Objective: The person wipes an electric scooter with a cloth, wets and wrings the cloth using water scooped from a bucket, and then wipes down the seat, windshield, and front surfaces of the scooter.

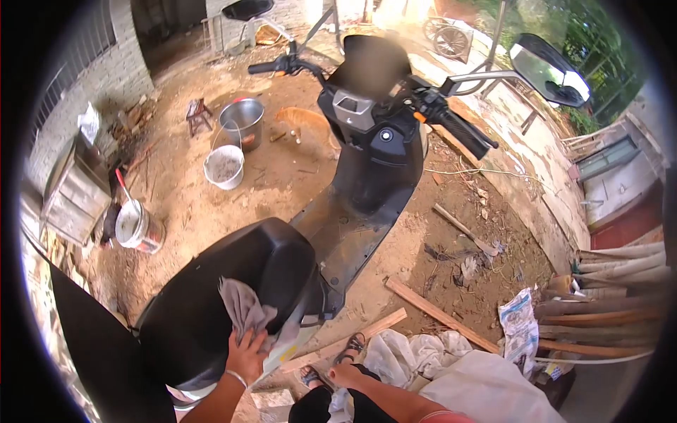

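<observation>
Cloth [243, 303] is on the seat [201, 292] at seven o'clock; my left hand [247, 356] grips its lower end. My right hand [344, 375] is at six; its fingers I cannot tell.

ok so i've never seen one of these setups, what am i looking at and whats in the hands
There is no machine at work here, just a person's two bare hands. The single picture comes from a camera on their head, looking forward and down; its wide lens bends the edges. The left hand holds a cloth against the seat of a scooter. The right hand is low by the knees, and I can't see anything in it. On the ground stand a metal bucket and a stool.
</observation>
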A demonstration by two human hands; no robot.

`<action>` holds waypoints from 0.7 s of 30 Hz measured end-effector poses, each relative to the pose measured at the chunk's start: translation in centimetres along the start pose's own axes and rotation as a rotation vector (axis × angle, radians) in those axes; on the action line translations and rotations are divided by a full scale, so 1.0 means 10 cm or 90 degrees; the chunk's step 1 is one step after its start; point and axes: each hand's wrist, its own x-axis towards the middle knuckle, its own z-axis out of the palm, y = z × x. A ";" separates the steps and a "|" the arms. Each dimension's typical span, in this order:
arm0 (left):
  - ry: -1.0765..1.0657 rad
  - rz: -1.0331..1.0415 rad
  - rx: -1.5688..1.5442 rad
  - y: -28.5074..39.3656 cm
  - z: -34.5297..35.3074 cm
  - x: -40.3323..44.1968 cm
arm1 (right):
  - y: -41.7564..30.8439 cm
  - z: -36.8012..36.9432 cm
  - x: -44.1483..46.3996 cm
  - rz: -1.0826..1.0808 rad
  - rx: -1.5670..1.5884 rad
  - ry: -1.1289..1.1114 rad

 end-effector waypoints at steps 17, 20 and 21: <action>-0.109 -0.150 -0.342 1.64 0.05 -0.29 | -0.76 -0.17 -0.64 -0.108 1.073 -0.171; -0.228 -0.193 -0.503 1.62 -0.52 0.01 | -0.68 -0.43 -0.90 -0.037 1.197 -0.076; -0.240 -0.235 -0.516 1.60 -0.64 0.06 | -0.61 -0.46 -0.94 -0.059 1.226 -0.104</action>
